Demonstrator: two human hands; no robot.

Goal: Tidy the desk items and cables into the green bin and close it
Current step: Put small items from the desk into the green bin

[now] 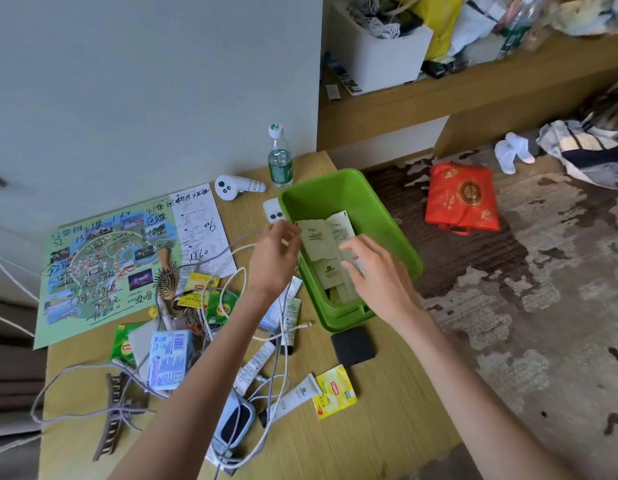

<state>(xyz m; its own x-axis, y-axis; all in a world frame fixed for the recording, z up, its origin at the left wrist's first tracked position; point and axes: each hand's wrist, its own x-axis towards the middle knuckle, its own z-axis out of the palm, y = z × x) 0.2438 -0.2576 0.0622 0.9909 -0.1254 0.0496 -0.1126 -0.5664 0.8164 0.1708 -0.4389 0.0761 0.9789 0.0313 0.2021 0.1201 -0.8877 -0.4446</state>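
Lining glossy green bin (336, 177): flat, seemingly paper sachets (317, 244).

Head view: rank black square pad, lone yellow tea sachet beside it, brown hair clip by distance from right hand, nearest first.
1. Black square pad, just in front of the green bin, below the right hand.
2. Yellow tea sachet, a little nearer the person than the pad.
3. Brown hair clip, far off to the left.
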